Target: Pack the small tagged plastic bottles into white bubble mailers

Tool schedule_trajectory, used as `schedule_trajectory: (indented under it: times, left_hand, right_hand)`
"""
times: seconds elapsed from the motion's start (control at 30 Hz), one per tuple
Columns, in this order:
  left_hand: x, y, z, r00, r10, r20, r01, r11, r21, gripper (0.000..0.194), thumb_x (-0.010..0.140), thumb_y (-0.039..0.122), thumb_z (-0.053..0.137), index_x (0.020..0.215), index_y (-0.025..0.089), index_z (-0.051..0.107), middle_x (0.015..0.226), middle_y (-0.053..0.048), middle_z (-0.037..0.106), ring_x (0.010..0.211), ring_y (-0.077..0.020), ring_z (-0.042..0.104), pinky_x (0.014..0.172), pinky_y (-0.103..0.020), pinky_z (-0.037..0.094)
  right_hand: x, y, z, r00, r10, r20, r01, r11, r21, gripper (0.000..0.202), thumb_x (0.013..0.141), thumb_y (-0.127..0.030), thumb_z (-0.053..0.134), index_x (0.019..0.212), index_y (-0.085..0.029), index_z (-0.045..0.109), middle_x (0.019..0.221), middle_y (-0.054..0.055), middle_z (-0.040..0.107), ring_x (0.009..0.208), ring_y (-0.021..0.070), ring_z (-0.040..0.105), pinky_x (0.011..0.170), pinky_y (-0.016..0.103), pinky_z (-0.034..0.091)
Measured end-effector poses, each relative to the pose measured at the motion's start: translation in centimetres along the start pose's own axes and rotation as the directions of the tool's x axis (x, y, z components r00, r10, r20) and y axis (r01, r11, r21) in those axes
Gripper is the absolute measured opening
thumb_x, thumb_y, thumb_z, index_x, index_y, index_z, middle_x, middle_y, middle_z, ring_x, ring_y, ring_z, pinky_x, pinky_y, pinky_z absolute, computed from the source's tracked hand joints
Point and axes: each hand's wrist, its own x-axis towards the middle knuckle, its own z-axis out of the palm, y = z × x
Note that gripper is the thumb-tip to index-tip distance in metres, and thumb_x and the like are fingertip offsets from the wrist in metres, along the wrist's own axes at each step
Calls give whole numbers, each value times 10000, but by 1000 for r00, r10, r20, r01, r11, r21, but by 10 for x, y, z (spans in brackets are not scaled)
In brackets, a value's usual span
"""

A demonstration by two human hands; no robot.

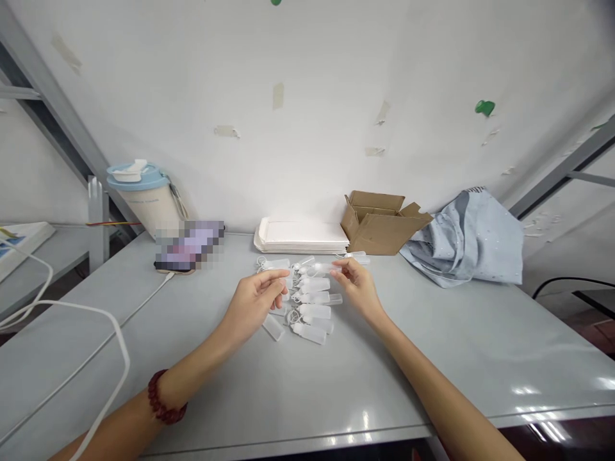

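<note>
Several small translucent white tags with looped cords [311,333] lie in a loose pile on the grey table [365,397]. At the pile's left side is my left hand [254,301], thumb and fingers pressed together; what they hold, if anything, is too small to name. My right hand [358,285] reaches over the upper right of the pile, its thumb and fingertips closed on the end of one translucent tag [324,269]. A dark red bead bracelet [166,397] circles my left wrist.
Behind the pile sit stacked white flat boxes [302,235] and an open cardboard box [382,224]. A blue cloth bag [473,240] lies at the right. At the left are a blue-lidded cup [148,202], a phone [189,246] and a white cable [120,333].
</note>
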Motion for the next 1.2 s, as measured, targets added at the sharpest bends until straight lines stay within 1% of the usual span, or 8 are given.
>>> schedule_trajectory:
  times: [0.23,0.43,0.63,0.77,0.87,1.07,1.2]
  left_hand:
    - [0,-1,1,999,-21,37,22,1000,-18,352,740,335,568,1004,114,637,675,11,569,540,-98,501,578,-252,417]
    - [0,1,2,998,-40,42,41,999,-21,367,751,338,561,1032,107,603,681,15,553,544,-95,484,576,-248,399]
    - [1,2,2,998,-31,46,32,999,-28,362,756,333,558,1038,108,585,672,18,558,537,-93,479,568,-245,394]
    - [0,1,2,999,-25,47,26,999,-31,353,760,330,556,1035,110,582,661,23,553,536,-92,475,569,-243,395]
    - [0,0,1,999,-23,47,24,999,-35,349,761,326,557,1039,116,579,664,25,556,540,-92,477,567,-241,392]
    - [-1,0,0,999,-12,34,13,999,-31,344,765,323,555,1047,127,569,643,28,557,552,-99,481,574,-241,395]
    - [0,2,0,1000,-4,18,5,999,-37,338,763,316,559,1050,137,563,629,34,552,554,-99,480,574,-236,397]
  right_hand:
    - [2,2,3,994,31,101,-34,999,36,245,813,-289,496,968,-149,624,762,28,612,650,142,539,619,286,438]
    - [1,1,4,988,8,155,-15,999,46,235,817,-251,476,959,-180,649,914,55,598,716,141,552,659,291,459]
    - [1,7,7,990,17,142,-23,999,46,232,831,-259,459,978,-186,623,988,70,567,803,160,571,718,318,475]
    - [0,10,8,991,9,137,-15,999,42,221,836,-265,449,981,-187,597,998,70,583,873,174,576,749,326,479]
    - [0,10,8,991,-6,133,4,1000,15,213,840,-258,438,965,-187,595,984,61,602,889,174,573,762,329,473]
    - [1,9,6,991,-63,114,74,993,-89,218,846,-215,410,972,-186,585,935,44,629,845,157,580,726,301,474]
    - [7,15,-5,991,-113,67,125,966,-227,219,832,-170,409,976,-185,573,973,61,616,847,171,570,739,313,463]
